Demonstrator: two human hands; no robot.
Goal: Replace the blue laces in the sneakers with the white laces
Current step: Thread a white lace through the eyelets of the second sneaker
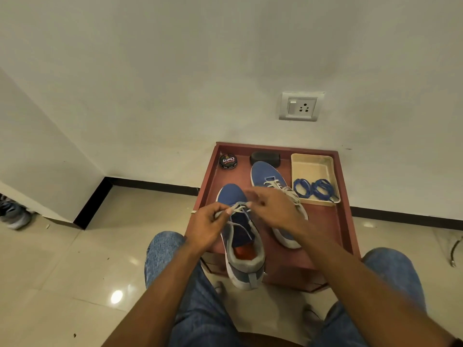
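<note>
Two blue sneakers lie on a low reddish-brown table (325,221). The near sneaker (244,249) has its heel over the table's front edge, and a white lace (238,209) runs through its eyelets. My left hand (208,224) pinches one end of that lace at the sneaker's left side. My right hand (273,209) is blurred above the sneaker's tongue, fingers curled at the lace; I cannot tell if it holds it. The far sneaker (268,176) carries a tied white lace (288,191). Two coiled blue laces (313,189) lie in a beige tray (313,166).
A round shoe polish tin (228,161) and a black brush (265,158) stand at the table's back. The table is against a white wall with a socket (300,106). My knees in jeans flank the table. A grey shoe (15,214) lies on the floor far left.
</note>
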